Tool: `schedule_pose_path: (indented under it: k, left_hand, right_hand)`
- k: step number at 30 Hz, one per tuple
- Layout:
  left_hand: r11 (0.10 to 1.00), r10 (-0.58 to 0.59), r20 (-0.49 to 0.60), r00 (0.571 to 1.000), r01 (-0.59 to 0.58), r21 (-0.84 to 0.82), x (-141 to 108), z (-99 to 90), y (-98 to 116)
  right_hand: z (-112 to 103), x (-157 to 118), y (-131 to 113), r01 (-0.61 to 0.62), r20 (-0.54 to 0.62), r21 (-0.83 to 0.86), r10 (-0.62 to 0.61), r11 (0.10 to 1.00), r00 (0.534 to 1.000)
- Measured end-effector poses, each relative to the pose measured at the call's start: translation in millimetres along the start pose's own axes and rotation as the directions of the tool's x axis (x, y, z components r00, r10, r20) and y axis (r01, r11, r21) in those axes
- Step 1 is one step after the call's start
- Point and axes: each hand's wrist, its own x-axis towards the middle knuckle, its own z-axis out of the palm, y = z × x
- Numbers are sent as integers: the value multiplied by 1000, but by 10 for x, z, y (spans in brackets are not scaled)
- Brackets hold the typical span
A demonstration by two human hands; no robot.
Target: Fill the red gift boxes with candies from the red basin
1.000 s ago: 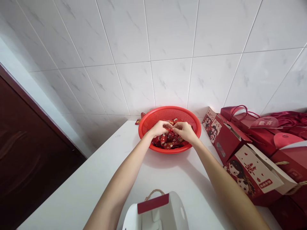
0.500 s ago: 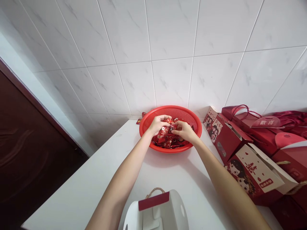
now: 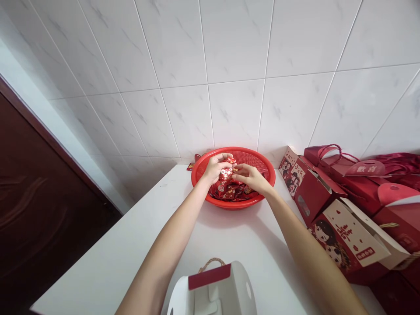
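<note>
Over the red plastic basket (image 3: 232, 204), my left hand (image 3: 215, 169) is closed around several red wrapped candies (image 3: 226, 174), with one showing above its fingers. My right hand (image 3: 252, 177) meets it from the right, thumb and fingers curled together at the edge of the same candies. A small bit of wrapper shows between the right fingertips, partly hidden. Below both hands, more dark red candy packets (image 3: 229, 191) lie in the basket. Closer to me on the white table stands an open white gift box (image 3: 241, 284) with a rope handle (image 3: 212, 261).
Red and cream gift boxes (image 3: 354, 232) are crowded along the right side, some with rope handles. A tiled wall (image 3: 236, 105) rises right behind the basket. A few small packets (image 3: 190, 166) lie behind its left rim. The white table's (image 3: 131, 245) left edge faces a dark door (image 3: 39, 197).
Both hands have risen slightly out of the candy pile. The left hand now shows candies gathered in it, and the right fingers have shifted up beside them.
</note>
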Motion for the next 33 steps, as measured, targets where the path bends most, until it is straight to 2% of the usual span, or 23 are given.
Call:
schedule_pose_path:
  k: [2, 3, 5, 9, 13, 15, 18, 23, 27, 33]
  left_hand:
    - [1000, 17, 20, 1000, -17, -10, 2, 22, 1]
    - [1000, 23, 33, 999, -23, -1, 6, 32, -7]
    - [999, 21, 80, 997, -25, 38, 19, 53, -32]
    - [991, 20, 170, 985, -43, 129, 55, 69, -89]
    - [982, 76, 144, 987, -99, 162, 82, 25, -118]
    - [977, 111, 116, 987, -130, 168, 85, -1, -122]
    - [975, 145, 129, 981, -163, 149, 72, -19, -115]
    - [965, 71, 297, 952, -140, 220, 39, -1, -86]
    - [959, -11, 301, 954, -75, 274, 46, 6, -87]
    - [952, -54, 318, 947, -47, 303, 38, 8, -83]
  right_hand:
    - [8, -10, -23, -74, 202, 130, 46, 989, 978]
    - [5, -15, -31, -105, 261, 166, 59, 981, 964]
    - [-12, -20, -36, -150, 291, 207, 86, 967, 953]
    - [-49, 2, 5, -221, 221, 206, 174, 953, 960]
    - [-44, 25, 27, -253, 95, 266, 236, 930, 967]
    - [-37, 19, 4, -290, 57, 289, 286, 913, 957]
    - [-38, -6, -52, -355, 51, 290, 356, 889, 933]
    - [-72, -28, -118, -286, 82, 492, 283, 822, 955]
    - [-102, -8, -117, -276, 103, 578, 267, 768, 958]
    - [-90, -10, -119, -313, 92, 532, 314, 787, 945]
